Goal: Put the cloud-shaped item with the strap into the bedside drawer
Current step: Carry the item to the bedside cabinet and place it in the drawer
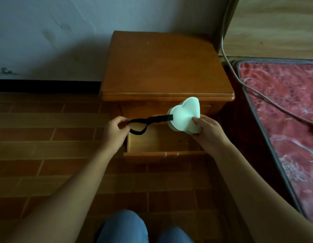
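Nearest: my knees in blue denim at the bottom edge, over a brown brick-pattern floor. Both bare forearms reach forward from the lower corners.

Bedside drawer: pulled out toward me, front panel nearest, interior wood bare where visible, a few small specks on the bottom.

My left hand: over the drawer's left front corner, fingers pinched together on the black strap. The strap runs taut from the pinch rightward to the cloud; a loose loop of it hangs below, over the drawer opening.

My right hand: over the drawer's right side, fingers clamped on the lower right edge of the cloud-shaped item, thumb on its pale face.

Cloud-shaped item: white, lobed outline, held in the air above the open drawer, tilted, face toward me, not touching the drawer. Strap attaches at its left edge.

Beyond: the orange-brown nightstand, its top surface bare. To its right, a bed with a red patterned cover; a grey cable runs down from the wooden headboard across the cover. Farthest: pale wall with a dark baseboard.
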Motion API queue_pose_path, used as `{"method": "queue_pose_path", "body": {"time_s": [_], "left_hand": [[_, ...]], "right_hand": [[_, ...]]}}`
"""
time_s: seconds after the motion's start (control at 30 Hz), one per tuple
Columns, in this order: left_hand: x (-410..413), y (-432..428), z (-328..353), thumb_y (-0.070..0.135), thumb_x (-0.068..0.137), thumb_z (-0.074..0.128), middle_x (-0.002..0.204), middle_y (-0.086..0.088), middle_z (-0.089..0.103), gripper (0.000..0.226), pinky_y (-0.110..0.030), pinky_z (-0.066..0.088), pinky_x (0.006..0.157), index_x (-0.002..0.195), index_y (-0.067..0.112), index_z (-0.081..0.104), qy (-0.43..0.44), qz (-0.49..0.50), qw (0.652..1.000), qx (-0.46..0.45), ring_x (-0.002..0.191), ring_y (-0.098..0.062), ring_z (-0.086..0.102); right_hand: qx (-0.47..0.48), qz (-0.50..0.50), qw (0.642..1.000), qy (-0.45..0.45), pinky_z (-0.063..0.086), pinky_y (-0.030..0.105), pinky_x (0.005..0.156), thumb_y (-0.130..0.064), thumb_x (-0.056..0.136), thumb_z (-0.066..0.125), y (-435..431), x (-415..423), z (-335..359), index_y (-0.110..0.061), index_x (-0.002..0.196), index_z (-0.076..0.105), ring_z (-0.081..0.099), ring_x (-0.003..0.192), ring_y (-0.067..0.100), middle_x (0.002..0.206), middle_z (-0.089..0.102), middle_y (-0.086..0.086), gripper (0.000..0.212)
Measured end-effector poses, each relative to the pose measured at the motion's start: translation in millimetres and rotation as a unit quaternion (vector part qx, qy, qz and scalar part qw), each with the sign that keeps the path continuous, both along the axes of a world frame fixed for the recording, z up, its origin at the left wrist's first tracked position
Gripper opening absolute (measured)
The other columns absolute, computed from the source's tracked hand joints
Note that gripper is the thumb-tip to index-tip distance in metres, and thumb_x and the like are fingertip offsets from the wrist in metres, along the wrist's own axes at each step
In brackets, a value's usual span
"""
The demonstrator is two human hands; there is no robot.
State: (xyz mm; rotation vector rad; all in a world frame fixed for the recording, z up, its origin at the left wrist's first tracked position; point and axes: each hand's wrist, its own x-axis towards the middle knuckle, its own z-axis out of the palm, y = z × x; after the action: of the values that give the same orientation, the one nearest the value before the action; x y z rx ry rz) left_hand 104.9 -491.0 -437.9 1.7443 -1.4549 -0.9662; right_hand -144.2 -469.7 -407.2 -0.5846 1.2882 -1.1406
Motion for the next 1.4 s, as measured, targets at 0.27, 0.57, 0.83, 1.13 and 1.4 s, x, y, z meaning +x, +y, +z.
{"method": "queue_pose_path", "body": {"time_s": [0.27, 0.57, 0.83, 1.13, 1.4], "left_hand": [[13, 6, -97, 0.020, 0.083, 0.064, 0.124, -0.006, 0.058, 0.035, -0.029, 0.041, 0.089, 0.117, 0.017, 0.057, -0.069, -0.039, 0.997, 0.013, 0.117, -0.021, 0.052], [-2, 40, -155, 0.040, 0.091, 0.046, 0.152, -0.010, 0.030, 0.056, -0.043, 0.030, 0.112, 0.141, 0.017, 0.031, -0.149, -0.127, 0.966, 0.170, 0.139, -0.029, 0.028], [0, 45, -171, 0.048, 0.095, 0.022, 0.159, -0.003, -0.004, 0.058, -0.048, 0.014, 0.117, 0.146, 0.029, 0.004, -0.311, -0.176, 0.921, 0.153, 0.146, -0.028, -0.003], [7, 46, -180, 0.047, 0.094, 0.025, 0.158, 0.004, -0.011, 0.059, -0.051, 0.012, 0.117, 0.144, 0.038, -0.006, -0.335, -0.193, 0.912, 0.139, 0.144, -0.034, 0.010], [6, 44, -183, 0.048, 0.094, 0.025, 0.158, 0.000, -0.017, 0.063, -0.052, -0.003, 0.117, 0.142, 0.036, -0.014, -0.381, -0.202, 0.892, 0.137, 0.145, -0.031, 0.008]], "right_hand": [[-0.036, -0.007, 0.999, 0.015, 0.057, 0.030, 0.063, -0.011, 0.091, 0.046, -6, -3, -69, -0.003, 0.102, 0.055, 0.055, 0.101, 0.030, 0.114, 0.052, 0.021, 0.016], [-0.034, -0.024, 0.999, 0.034, 0.050, 0.033, 0.067, -0.008, 0.091, 0.046, -6, -5, -100, 0.000, 0.111, 0.052, 0.054, 0.096, 0.028, 0.111, 0.053, 0.021, 0.022], [-0.023, -0.009, 0.997, 0.067, 0.052, 0.031, 0.060, -0.007, 0.090, 0.047, -23, 4, -125, -0.001, 0.105, 0.052, 0.056, 0.088, 0.025, 0.096, 0.055, 0.014, 0.017], [0.050, 0.058, 0.991, 0.113, 0.053, 0.049, 0.078, -0.006, 0.087, 0.052, -52, 44, -176, 0.007, 0.120, 0.047, 0.053, 0.100, 0.034, 0.103, 0.053, 0.019, 0.035], [0.133, 0.100, 0.962, 0.216, 0.049, 0.053, 0.092, -0.009, 0.084, 0.057, -77, 47, -217, 0.006, 0.124, 0.047, 0.056, 0.109, 0.040, 0.122, 0.055, 0.027, 0.044]]}}
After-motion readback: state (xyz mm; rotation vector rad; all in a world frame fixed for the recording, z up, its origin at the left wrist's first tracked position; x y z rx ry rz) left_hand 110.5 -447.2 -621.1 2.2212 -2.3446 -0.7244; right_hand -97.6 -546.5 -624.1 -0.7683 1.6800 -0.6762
